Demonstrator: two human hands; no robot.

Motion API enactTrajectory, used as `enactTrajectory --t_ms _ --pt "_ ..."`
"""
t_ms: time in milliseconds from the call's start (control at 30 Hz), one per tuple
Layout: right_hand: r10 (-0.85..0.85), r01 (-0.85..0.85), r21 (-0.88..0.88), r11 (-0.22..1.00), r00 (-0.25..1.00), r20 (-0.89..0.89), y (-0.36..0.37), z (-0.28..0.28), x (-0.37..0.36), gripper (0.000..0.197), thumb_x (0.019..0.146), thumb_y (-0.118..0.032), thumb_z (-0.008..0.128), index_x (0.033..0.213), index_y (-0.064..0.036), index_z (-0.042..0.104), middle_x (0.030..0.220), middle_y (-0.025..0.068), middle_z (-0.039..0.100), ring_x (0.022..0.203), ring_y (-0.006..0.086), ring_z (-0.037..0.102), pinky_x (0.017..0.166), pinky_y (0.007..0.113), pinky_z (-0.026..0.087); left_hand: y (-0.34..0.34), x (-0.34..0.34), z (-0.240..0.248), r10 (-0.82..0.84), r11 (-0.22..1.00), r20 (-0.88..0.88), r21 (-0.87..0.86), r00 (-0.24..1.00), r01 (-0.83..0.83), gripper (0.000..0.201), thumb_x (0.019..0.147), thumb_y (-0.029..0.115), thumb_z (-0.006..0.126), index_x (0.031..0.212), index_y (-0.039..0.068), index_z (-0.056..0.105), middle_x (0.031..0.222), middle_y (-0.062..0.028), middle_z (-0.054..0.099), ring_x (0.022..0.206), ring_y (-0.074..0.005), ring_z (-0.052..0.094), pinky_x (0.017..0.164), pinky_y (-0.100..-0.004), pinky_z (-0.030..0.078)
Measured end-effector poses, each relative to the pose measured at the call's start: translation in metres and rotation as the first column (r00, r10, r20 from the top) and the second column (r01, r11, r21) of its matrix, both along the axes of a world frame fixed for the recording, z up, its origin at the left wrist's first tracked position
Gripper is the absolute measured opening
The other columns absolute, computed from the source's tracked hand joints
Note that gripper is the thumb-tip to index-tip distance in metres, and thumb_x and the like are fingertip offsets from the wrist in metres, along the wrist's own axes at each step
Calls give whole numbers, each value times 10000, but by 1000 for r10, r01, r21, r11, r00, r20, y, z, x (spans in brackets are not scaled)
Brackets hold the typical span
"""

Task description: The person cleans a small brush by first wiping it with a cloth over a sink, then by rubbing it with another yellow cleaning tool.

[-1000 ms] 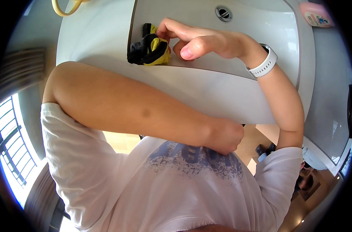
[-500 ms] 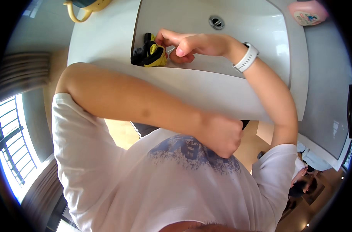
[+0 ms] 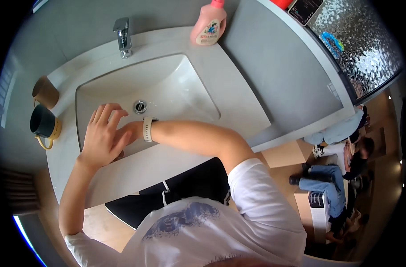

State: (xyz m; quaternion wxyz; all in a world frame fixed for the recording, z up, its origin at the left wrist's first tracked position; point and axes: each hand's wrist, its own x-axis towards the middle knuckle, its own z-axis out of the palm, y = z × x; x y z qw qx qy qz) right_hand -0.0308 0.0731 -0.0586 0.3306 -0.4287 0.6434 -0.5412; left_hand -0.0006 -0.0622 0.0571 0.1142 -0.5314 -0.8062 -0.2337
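Resting over the front part of a white rectangular sink basin [image 3: 185, 84], the left hand [image 3: 102, 138] lies with fingers spread wide and palm down; nothing is seen gripped in it. The right hand [image 3: 130, 132] reaches across from the right and is almost wholly covered by the left hand, so whether it is open, closed or holding anything cannot be told. The two hands touch or overlap at the basin's front wall. A white wristwatch [image 3: 148, 129] sits on the right wrist, just beside the left hand's fingertips. The round metal drain [image 3: 140, 106] lies in the basin floor just behind the hands. A chrome tap [image 3: 122, 38] stands at the back rim of the basin, well apart from both hands. On the white countertop [image 3: 238, 102], left of the basin, stands a dark mug with a yellow handle [image 3: 43, 124], and a brown cup [image 3: 45, 92] is just behind it. A pink bottle [image 3: 208, 23] stands at the back right corner of the countertop. A grey wall panel [image 3: 283, 75] runs along the right side. The person's white printed shirt [image 3: 203, 227] fills the lower edge. Another person in blue jeans [image 3: 330, 184] is seated on the floor far right.
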Motion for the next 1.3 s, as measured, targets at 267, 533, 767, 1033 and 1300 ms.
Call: enactTrajectory --t_ms 267,533,767,1033,1300 --pt "-34 12 70 997 944 329 2 27 7 370 1061 -353 395 1085 -35 582 1104 66 610 745 165 538 602 253 419 -12 -28 -22 -138 989 650 132 748 68 395 1070 330 408 1162 -1 603 1163 -177 563 1135 -338 533 1021 -390 397" --pt "-96 49 148 988 938 332 2 27 2 442 1000 -462 492 1112 -45 588 1137 87 624 869 209 645 729 319 497 -21 -38 -23 -163 984 589 158 792 86 393 1086 316 414 1049 -18 617 1068 -138 580 1040 -266 558 978 -366 420" --pt "-18 0 45 999 908 418 8 15 0 525 968 -552 509 1154 -65 564 1160 92 599 927 211 660 798 343 514 -50 -50 -20 -36 999 776 5 630 51 403 958 350 677 766 -1 626 683 -43 614 670 -125 571 615 -271 430" --pt "-10 -24 78 997 911 411 1 13 -5 519 972 -542 505 1155 -60 568 1132 76 574 929 207 656 811 350 518 -54 -54 -17 8 995 816 -63 578 75 363 806 314 866 697 16 689 654 -33 675 607 -107 583 590 -257 435" --pt "-15 -30 99 995 908 420 0 10 -6 481 968 -494 522 1136 -47 577 1162 82 563 928 208 656 819 344 516 -58 -63 -21 -108 984 894 33 436 175 355 840 329 855 762 11 720 711 -50 718 670 -121 648 655 -254 492"
